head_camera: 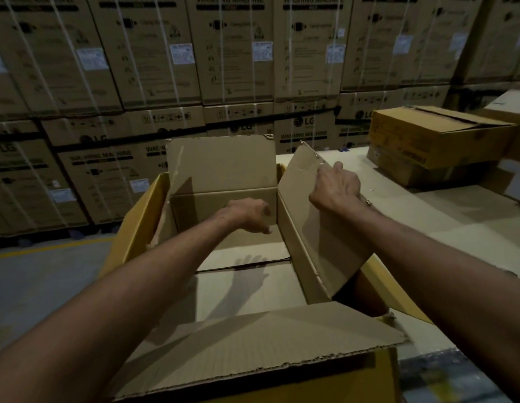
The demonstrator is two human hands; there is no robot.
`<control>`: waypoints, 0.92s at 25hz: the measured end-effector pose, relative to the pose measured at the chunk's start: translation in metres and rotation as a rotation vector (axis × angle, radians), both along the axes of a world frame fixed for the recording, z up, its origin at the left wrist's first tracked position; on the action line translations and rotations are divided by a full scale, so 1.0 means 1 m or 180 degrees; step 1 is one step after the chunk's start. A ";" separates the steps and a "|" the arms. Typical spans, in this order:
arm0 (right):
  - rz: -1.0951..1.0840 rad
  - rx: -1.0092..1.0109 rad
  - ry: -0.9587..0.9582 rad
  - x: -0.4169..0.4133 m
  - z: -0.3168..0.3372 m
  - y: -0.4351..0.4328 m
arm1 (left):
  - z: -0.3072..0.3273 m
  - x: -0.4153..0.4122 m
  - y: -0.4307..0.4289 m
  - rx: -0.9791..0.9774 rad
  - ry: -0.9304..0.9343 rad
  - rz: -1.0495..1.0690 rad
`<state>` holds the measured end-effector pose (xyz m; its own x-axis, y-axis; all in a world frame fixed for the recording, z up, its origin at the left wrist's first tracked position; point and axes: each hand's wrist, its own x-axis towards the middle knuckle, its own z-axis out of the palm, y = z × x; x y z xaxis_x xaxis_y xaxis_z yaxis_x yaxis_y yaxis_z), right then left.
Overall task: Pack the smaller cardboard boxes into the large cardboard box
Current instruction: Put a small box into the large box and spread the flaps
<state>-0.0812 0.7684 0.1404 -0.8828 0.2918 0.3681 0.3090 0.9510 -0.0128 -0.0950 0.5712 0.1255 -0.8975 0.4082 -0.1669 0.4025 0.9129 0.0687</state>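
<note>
The right hand (335, 184) grips the box's (221, 164) right flap (319, 239) while the left hand (248, 215) hangs loosely curled inside it, holding nothing.

Backdrop: Brown washing machine cartons (232, 53), printed "LG" and "WASHING MACHINE", stand stacked in rows across the far side of a dim warehouse, reaching past the top of the view.
Strapping: Pale straps (250, 39) run up and down each carton's face.
Labels: White stickers (181, 53) sit on the carton fronts, their print too blurred to read.
Floor: A grey floor (43, 286) shows at lower left, crossed by a yellow line (49, 248) near the foot of the stack.
Table: A pale table (471, 216) stretches along the right, back toward the cartons.
</note>
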 end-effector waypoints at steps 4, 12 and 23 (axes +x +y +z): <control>-0.0124 0.0389 -0.0117 -0.004 -0.013 0.004 | 0.006 -0.006 -0.029 -0.0434 0.0280 0.0366; 0.0689 0.0901 -0.0374 -0.028 -0.042 -0.037 | 0.017 -0.010 -0.112 -0.1243 0.1618 0.0920; -0.0385 0.1176 -0.0313 -0.038 -0.014 -0.039 | 0.042 -0.008 -0.196 -0.1468 0.1854 0.2138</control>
<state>-0.1193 0.7295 0.1266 -0.8865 0.2595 0.3832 0.4016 0.8427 0.3585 -0.1027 0.3754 0.1677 -0.9105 -0.2073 0.3579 -0.3483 0.8510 -0.3930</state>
